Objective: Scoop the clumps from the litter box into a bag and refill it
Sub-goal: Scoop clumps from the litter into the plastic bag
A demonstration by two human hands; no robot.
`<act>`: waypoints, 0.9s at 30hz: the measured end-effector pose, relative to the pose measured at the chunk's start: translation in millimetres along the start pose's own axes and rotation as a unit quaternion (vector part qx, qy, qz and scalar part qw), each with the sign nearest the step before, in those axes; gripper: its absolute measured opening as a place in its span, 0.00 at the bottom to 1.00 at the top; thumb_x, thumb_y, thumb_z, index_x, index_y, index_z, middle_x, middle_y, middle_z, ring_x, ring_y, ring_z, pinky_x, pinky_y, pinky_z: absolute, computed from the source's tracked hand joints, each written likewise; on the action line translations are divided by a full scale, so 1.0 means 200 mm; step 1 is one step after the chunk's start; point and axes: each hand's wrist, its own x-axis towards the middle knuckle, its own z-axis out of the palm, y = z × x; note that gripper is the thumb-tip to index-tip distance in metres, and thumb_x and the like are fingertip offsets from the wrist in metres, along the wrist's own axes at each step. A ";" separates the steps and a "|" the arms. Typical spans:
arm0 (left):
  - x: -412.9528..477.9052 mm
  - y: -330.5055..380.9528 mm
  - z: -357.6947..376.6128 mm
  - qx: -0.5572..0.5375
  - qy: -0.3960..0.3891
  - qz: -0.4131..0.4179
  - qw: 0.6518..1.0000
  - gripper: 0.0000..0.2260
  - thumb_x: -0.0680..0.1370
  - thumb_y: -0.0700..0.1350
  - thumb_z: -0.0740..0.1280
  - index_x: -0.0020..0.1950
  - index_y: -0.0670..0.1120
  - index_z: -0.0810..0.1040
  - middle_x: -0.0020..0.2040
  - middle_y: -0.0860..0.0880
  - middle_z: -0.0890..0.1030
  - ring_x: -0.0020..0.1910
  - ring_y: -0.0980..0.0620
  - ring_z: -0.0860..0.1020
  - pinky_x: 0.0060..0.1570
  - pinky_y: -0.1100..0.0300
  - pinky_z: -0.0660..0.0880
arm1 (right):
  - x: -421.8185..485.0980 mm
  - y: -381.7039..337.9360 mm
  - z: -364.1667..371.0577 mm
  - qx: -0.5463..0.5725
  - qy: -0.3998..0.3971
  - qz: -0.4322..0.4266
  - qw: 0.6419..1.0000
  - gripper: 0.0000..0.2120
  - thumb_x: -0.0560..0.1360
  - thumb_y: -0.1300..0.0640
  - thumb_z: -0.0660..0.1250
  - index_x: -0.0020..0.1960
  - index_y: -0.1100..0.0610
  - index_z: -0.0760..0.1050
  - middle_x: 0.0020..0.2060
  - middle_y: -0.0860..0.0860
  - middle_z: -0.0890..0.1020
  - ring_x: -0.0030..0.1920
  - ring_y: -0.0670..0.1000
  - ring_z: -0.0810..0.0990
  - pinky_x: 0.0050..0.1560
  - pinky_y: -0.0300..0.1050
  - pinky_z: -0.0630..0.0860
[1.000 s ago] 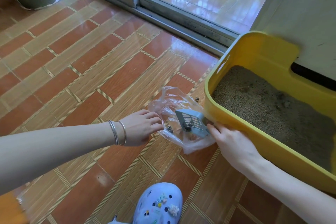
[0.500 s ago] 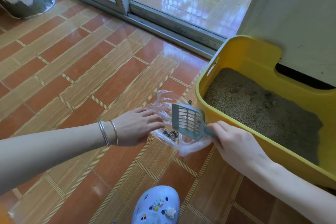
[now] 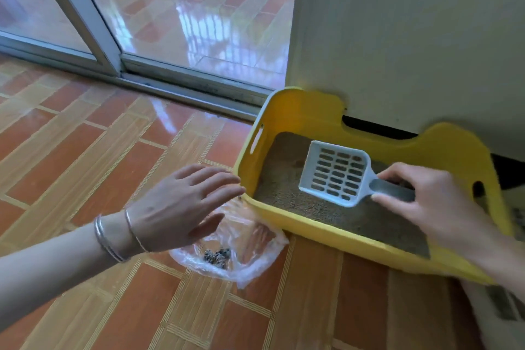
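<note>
1. Head view, angled down onto an orange tiled floor [image 3: 85,150]: glass sliding door [image 3: 199,23] across eleven to twelve o'clock, pale wall [image 3: 412,37] at one o'clock.
2. Yellow litter box [image 3: 298,226] at four o'clock, back edge against the foot of the wall, grey-brown litter [image 3: 279,190] spread across its bottom.
3. At three o'clock, right hand [image 3: 420,207] gripping the grey handle of a pale slotted scoop [image 3: 335,176], thumb on the near side, curled fingers on the far side.
4. Scoop head held inside the box's walls and over the litter, open face up toward the camera, front edge aimed at eleven o'clock; contact with the litter impossible to tell.
5. At eight o'clock, left hand [image 3: 181,207] palm down, fingers straight and spread wide, holding nothing; fingertips close to the box's near-left corner, contact unclear.
6. Two thin silver bangles [image 3: 106,239] and a finer one on the left wrist.
7. At six o'clock, clear plastic bag [image 3: 255,247] crumpled on the floor just beside the box's front wall, upper part hidden under the left hand.
8. Small dark clumps [image 3: 217,255] gathered inside the bag, toward its seven o'clock side.
</note>
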 end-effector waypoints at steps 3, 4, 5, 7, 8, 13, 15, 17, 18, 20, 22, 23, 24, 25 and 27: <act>0.17 0.06 0.06 0.005 -0.025 0.040 0.999 0.20 0.79 0.56 0.55 0.66 0.49 0.72 0.62 0.49 0.77 0.61 0.50 0.75 0.61 0.55 0.67 | 0.02 0.19 0.01 -0.043 -0.043 0.094 0.994 0.08 0.69 0.50 0.73 0.43 0.48 0.75 0.38 0.42 0.79 0.38 0.42 0.76 0.34 0.44 0.73; 0.23 0.08 0.10 0.002 -0.028 0.051 0.998 0.20 0.78 0.56 0.56 0.65 0.49 0.72 0.62 0.50 0.77 0.61 0.50 0.75 0.61 0.55 0.68 | 0.03 0.25 0.04 -0.051 -0.053 0.116 0.991 0.08 0.69 0.49 0.73 0.44 0.49 0.75 0.38 0.43 0.80 0.37 0.42 0.76 0.34 0.44 0.73; 0.28 0.10 0.13 -0.012 -0.030 0.063 0.997 0.20 0.78 0.57 0.56 0.65 0.49 0.72 0.61 0.50 0.77 0.60 0.51 0.75 0.60 0.55 0.69 | 0.04 0.31 0.06 -0.046 -0.060 0.141 0.987 0.09 0.69 0.48 0.72 0.45 0.49 0.75 0.39 0.44 0.80 0.37 0.42 0.76 0.34 0.43 0.72; 0.36 0.12 0.18 -0.037 -0.037 0.084 0.995 0.21 0.76 0.58 0.57 0.64 0.49 0.73 0.60 0.50 0.78 0.59 0.51 0.76 0.59 0.55 0.71 | 0.05 0.39 0.09 -0.045 -0.069 0.175 0.981 0.10 0.70 0.47 0.71 0.47 0.49 0.75 0.39 0.45 0.80 0.35 0.43 0.76 0.31 0.42 0.69; 0.40 0.12 0.20 -0.047 -0.042 0.093 0.994 0.21 0.76 0.59 0.58 0.64 0.49 0.73 0.59 0.51 0.78 0.58 0.51 0.76 0.58 0.55 0.72 | 0.06 0.42 0.09 -0.066 -0.076 0.188 0.977 0.10 0.71 0.46 0.70 0.48 0.49 0.74 0.39 0.45 0.80 0.34 0.43 0.75 0.29 0.41 0.67; 0.46 0.11 0.29 -0.081 -0.044 0.121 0.988 0.20 0.77 0.61 0.56 0.60 0.50 0.75 0.54 0.53 0.79 0.52 0.52 0.77 0.49 0.58 0.70 | 0.05 0.60 0.04 -0.171 -0.113 0.215 0.955 0.12 0.73 0.43 0.66 0.51 0.48 0.73 0.34 0.43 0.78 0.31 0.43 0.75 0.27 0.41 0.70; 0.45 0.11 0.31 -0.078 -0.036 0.124 0.989 0.20 0.76 0.60 0.58 0.60 0.49 0.75 0.55 0.52 0.79 0.52 0.52 0.78 0.50 0.57 0.69 | 0.05 0.66 0.02 -0.183 -0.116 0.231 0.949 0.13 0.73 0.43 0.65 0.53 0.49 0.74 0.33 0.43 0.77 0.32 0.45 0.75 0.30 0.45 0.73; 0.45 0.10 0.31 -0.080 -0.024 0.131 0.988 0.20 0.76 0.59 0.59 0.60 0.48 0.76 0.55 0.52 0.79 0.52 0.51 0.78 0.50 0.56 0.68 | 0.05 0.70 0.02 -0.227 -0.147 0.225 0.936 0.12 0.75 0.44 0.63 0.52 0.50 0.74 0.32 0.42 0.74 0.33 0.45 0.75 0.31 0.44 0.73; 0.45 0.10 0.32 -0.079 -0.020 0.133 0.988 0.20 0.76 0.59 0.59 0.59 0.48 0.76 0.55 0.51 0.79 0.52 0.51 0.78 0.51 0.56 0.68 | 0.05 0.70 0.03 -0.247 -0.156 0.212 0.933 0.11 0.76 0.44 0.62 0.52 0.50 0.74 0.33 0.43 0.75 0.34 0.46 0.76 0.33 0.45 0.74; 0.45 0.10 0.33 -0.077 -0.018 0.134 0.988 0.19 0.75 0.59 0.60 0.59 0.49 0.77 0.55 0.52 0.80 0.52 0.51 0.79 0.51 0.57 0.68 | 0.06 0.71 0.05 -0.256 -0.154 0.204 0.932 0.11 0.76 0.44 0.61 0.52 0.50 0.74 0.35 0.44 0.75 0.35 0.47 0.76 0.33 0.44 0.75; 0.45 0.10 0.33 -0.083 -0.020 0.134 0.987 0.19 0.76 0.59 0.60 0.58 0.49 0.78 0.55 0.52 0.80 0.51 0.51 0.79 0.50 0.57 0.68 | 0.09 0.70 0.08 -0.240 -0.151 0.215 0.935 0.10 0.77 0.45 0.61 0.53 0.49 0.72 0.34 0.43 0.72 0.34 0.45 0.73 0.28 0.40 0.68; 0.45 0.11 0.33 -0.087 -0.021 0.134 0.987 0.19 0.76 0.59 0.59 0.58 0.49 0.79 0.54 0.52 0.80 0.50 0.51 0.79 0.50 0.57 0.68 | 0.12 0.69 0.09 -0.235 -0.152 0.217 0.935 0.11 0.77 0.45 0.61 0.55 0.49 0.72 0.34 0.43 0.72 0.34 0.45 0.72 0.27 0.39 0.66; 0.45 0.11 0.33 -0.091 -0.019 0.135 0.986 0.19 0.76 0.59 0.59 0.57 0.49 0.79 0.54 0.52 0.80 0.50 0.51 0.79 0.49 0.57 0.68 | 0.14 0.69 0.11 -0.230 -0.148 0.212 0.938 0.11 0.77 0.45 0.61 0.56 0.49 0.73 0.34 0.43 0.72 0.33 0.45 0.72 0.26 0.39 0.65; 0.46 0.11 0.33 -0.091 -0.016 0.139 0.986 0.19 0.76 0.58 0.59 0.57 0.48 0.79 0.53 0.52 0.80 0.50 0.51 0.79 0.49 0.56 0.68 | 0.16 0.69 0.13 -0.225 -0.146 0.207 0.941 0.12 0.77 0.46 0.62 0.56 0.50 0.73 0.34 0.42 0.72 0.32 0.44 0.72 0.26 0.38 0.64; 0.45 0.10 0.35 -0.096 -0.029 0.137 0.985 0.17 0.75 0.58 0.61 0.58 0.49 0.78 0.54 0.52 0.79 0.50 0.51 0.78 0.50 0.57 0.68 | 0.21 0.71 0.18 -0.203 -0.141 0.207 0.947 0.11 0.76 0.47 0.63 0.55 0.52 0.74 0.33 0.41 0.71 0.30 0.41 0.70 0.26 0.37 0.63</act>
